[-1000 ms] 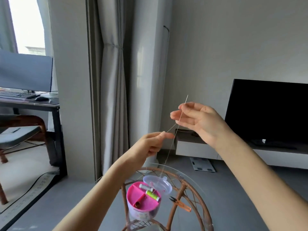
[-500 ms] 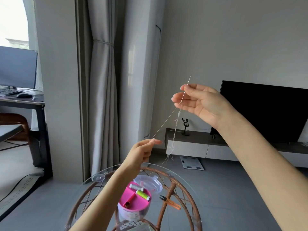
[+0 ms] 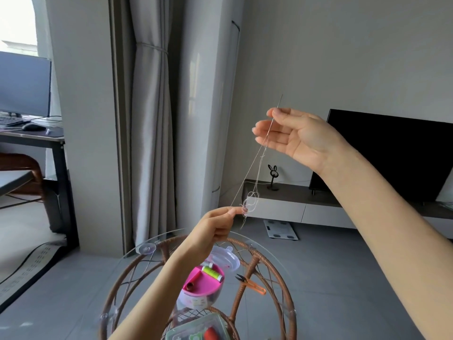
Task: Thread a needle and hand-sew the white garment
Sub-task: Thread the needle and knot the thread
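My right hand (image 3: 295, 136) is raised at chest height and pinches a thin needle (image 3: 276, 113) between thumb and forefinger, its tip pointing up. A pale thread (image 3: 250, 171) runs from the needle down and left to my left hand (image 3: 215, 229), which pinches it between thumb and forefinger. A tangled loop of thread (image 3: 250, 203) hangs just right of my left fingertips. No white garment is in view.
Below my hands stands a round glass-topped rattan table (image 3: 272, 263). On it are a pink sewing kit tub (image 3: 202, 285) with spools, its clear lid (image 3: 226, 257), orange thread snips (image 3: 252, 283) and a green-edged box (image 3: 203, 331). A TV (image 3: 392, 153) is right, a desk (image 3: 31, 136) left.
My right hand has stayed raised with the needle. My left hand has slid down the thread, and the loose thread has bunched into a loop beside it. The view has shifted right.
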Tool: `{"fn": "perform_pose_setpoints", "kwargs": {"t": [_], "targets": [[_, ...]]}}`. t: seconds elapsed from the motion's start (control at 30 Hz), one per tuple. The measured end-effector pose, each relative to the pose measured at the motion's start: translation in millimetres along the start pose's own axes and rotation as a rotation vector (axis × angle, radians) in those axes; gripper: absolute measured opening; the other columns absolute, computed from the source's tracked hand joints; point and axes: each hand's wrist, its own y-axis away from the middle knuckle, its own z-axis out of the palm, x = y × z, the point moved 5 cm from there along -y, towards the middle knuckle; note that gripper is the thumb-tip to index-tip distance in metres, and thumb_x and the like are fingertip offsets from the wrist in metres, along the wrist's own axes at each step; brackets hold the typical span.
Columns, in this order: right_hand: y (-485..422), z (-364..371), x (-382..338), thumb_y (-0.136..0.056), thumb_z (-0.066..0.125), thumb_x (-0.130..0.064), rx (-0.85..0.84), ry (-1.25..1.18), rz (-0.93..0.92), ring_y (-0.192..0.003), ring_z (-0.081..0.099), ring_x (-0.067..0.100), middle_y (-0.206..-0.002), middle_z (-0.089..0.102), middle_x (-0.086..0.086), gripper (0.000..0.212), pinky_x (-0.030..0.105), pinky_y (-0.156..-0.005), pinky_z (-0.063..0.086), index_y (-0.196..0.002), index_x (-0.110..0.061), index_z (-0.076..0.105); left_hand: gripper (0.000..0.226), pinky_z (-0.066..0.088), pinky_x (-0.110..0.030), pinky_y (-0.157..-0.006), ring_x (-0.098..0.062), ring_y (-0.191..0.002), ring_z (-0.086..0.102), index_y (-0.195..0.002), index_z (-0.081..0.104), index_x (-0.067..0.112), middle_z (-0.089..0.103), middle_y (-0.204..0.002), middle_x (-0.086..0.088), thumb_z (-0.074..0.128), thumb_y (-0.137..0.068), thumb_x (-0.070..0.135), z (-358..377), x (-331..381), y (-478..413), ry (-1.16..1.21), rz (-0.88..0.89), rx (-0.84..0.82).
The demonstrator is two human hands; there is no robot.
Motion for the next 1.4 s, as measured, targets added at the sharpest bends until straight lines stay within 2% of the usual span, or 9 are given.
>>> {"fn": "perform_pose_setpoints", "kwargs": {"t": [0.23,0.37,0.5,0.63,0.77,0.87,0.97,1.13,1.4], "targets": [[-0.9,-0.3,2.7,-0.095,0.051,-0.009,0.011,-0.031,0.013,-0.082,0.071,0.026,-0.076,0.072,0.011,0.012,0.039,-0.085,0.056,-0.086,-0.008,0.060,0.034,0.013,-0.027,-0.054,-0.011,-0.055,0.017,-0.112,0.066,0.011,0.024,-0.062,0.005,0.052,-0.087,0.030,8.5,-14.6,4.3,0.093,-0.002,-0.068],[-0.5,-3.5,7.3,-0.095,0.051,-0.008,0.011,-0.017,0.024,-0.080,0.071,0.025,-0.075,0.072,0.011,0.014,0.039,-0.085,0.056,-0.085,-0.009,0.060,0.034,0.013,-0.026,-0.053,-0.010,-0.053,0.017,-0.107,0.065,0.007,0.021,-0.059,0.005,0.058,-0.089,0.035,2.1,-14.7,0.5,0.138,-0.024,0.060],[1.2,-8.4,10.6,-0.095,0.051,-0.009,0.001,0.012,0.033,-0.082,0.071,0.026,-0.077,0.072,0.012,0.013,0.039,-0.086,0.056,-0.086,-0.009,0.061,0.026,0.018,-0.017,-0.045,-0.007,-0.048,0.019,-0.098,0.068,0.013,0.026,-0.052,0.011,0.061,-0.080,0.031,-5.1,-5.4,-0.7,0.075,-0.010,0.135],[3.6,-11.6,13.3,-0.095,0.050,-0.009,0.002,-0.008,0.045,-0.082,0.071,0.026,-0.076,0.072,0.012,0.013,0.039,-0.085,0.056,-0.087,-0.009,0.060,0.023,0.024,-0.014,-0.046,-0.005,-0.047,0.026,-0.102,0.068,0.010,0.042,-0.053,0.011,0.065,-0.081,0.018,-1.8,-5.8,3.3,0.006,-0.064,0.079],[6.1,-12.9,13.1,-0.095,0.050,-0.009,-0.002,-0.049,0.054,-0.081,0.071,0.025,-0.076,0.072,0.012,0.013,0.039,-0.085,0.056,-0.086,-0.009,0.060,0.022,0.019,-0.021,-0.051,-0.010,-0.054,0.023,-0.104,0.069,0.011,0.036,-0.060,0.002,0.065,-0.085,0.021,6.1,-13.0,6.2,-0.034,-0.099,0.064],[8.9,-12.6,13.7,-0.095,0.050,-0.009,-0.004,-0.063,0.059,-0.081,0.071,0.025,-0.076,0.072,0.011,0.013,0.039,-0.085,0.056,-0.086,-0.009,0.060,0.019,0.021,-0.019,-0.049,-0.007,-0.051,0.025,-0.107,0.068,0.010,0.037,-0.054,0.007,0.058,-0.091,0.016,16.3,-16.0,5.4,-0.024,-0.119,0.042],[10.7,-13.1,15.4,-0.094,0.050,-0.009,-0.003,-0.073,0.063,-0.080,0.071,0.025,-0.076,0.072,0.011,0.013,0.039,-0.085,0.056,-0.086,-0.009,0.060,0.012,0.022,-0.017,-0.046,-0.007,-0.048,0.025,-0.096,0.068,0.007,0.036,-0.052,0.007,0.058,-0.091,0.012,25.9,-17.1,3.1,0.015,-0.115,0.043],[12.6,-17.8,17.6,-0.093,0.052,-0.010,0.012,-0.095,0.065,-0.080,0.072,0.025,-0.076,0.072,0.011,0.011,0.040,-0.085,0.056,-0.086,-0.008,0.060,0.018,0.021,-0.018,-0.043,-0.008,-0.045,0.023,-0.073,0.060,0.008,0.030,-0.052,0.001,0.059,-0.091,0.012,24.6,-29.4,2.1,0.056,-0.180,0.186],[18.2,-46.2,29.5,-0.092,0.053,-0.011,0.107,-0.121,0.061,-0.080,0.072,0.025,-0.075,0.072,0.010,0.010,0.039,-0.084,0.057,-0.086,-0.008,0.060,0.012,0.033,-0.014,-0.043,-0.007,-0.050,0.045,-0.079,0.068,0.009,0.055,-0.059,0.002,0.064,-0.088,0.015,-12.9,-61.7,31.4,-0.368,-0.295,0.443]]}}
